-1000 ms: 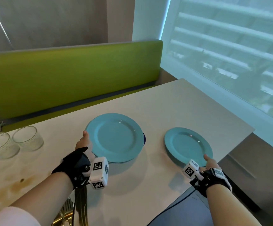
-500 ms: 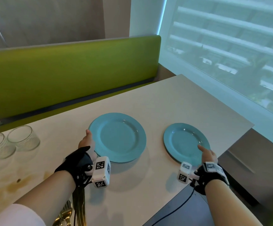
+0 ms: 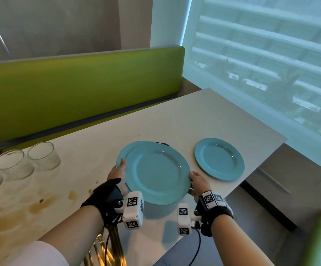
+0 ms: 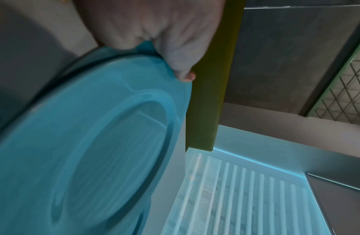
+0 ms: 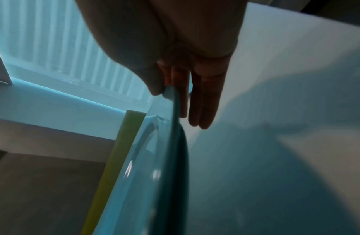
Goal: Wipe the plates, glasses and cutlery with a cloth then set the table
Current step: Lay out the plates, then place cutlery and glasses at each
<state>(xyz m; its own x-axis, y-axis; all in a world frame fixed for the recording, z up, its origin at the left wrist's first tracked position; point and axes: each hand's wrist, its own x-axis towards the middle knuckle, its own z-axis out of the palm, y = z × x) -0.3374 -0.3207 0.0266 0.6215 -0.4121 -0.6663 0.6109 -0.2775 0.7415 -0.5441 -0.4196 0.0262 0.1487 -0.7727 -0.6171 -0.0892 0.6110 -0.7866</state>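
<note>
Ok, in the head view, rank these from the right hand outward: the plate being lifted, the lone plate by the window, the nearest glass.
1. The lifted plate, gripped at its right rim by the right hand, with the left hand on the opposite rim.
2. The lone plate, just right of that hand, flat on the table.
3. The glass, far left, past the left hand.

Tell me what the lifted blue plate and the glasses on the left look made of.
Lifted blue plate: glazed ceramic or glossy melamine, going by bright highlights on an even teal surface; which one is unclear. Glasses: clear glass, see-through walls with faint ribbing.
</note>
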